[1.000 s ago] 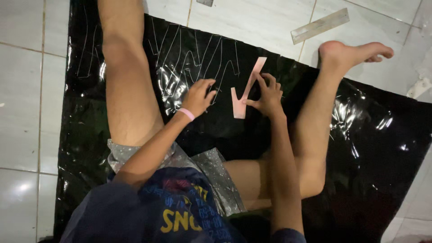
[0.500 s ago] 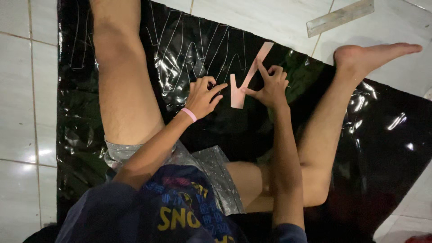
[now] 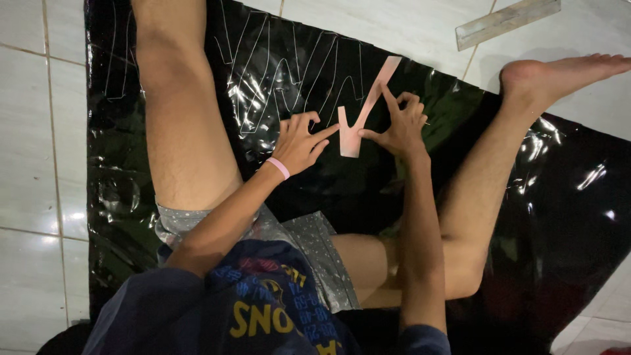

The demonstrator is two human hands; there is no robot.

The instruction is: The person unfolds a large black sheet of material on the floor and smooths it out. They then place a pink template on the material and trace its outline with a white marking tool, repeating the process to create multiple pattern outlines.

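A pink V-shaped card template (image 3: 360, 115) lies flat on a glossy black sheet (image 3: 552, 197) spread over the tiled floor. My left hand (image 3: 301, 141) rests on the sheet just left of the template, its index finger touching the shorter arm. My right hand (image 3: 399, 123) presses on the template from the right, fingers spread over the longer arm. White outlines of the same shape (image 3: 289, 72) are drawn on the sheet beyond my hands. A pink band (image 3: 279, 167) circles my left wrist.
My bare legs lie on the sheet, one (image 3: 177, 125) stretched out at the left, the other (image 3: 499, 151) bent at the right with its foot on the tiles. A clear ruler (image 3: 506, 23) lies on the white tiles at the top right.
The view has shifted slightly. Both hands stay at the pink template; my left hand's index finger has moved closer to its shorter arm.
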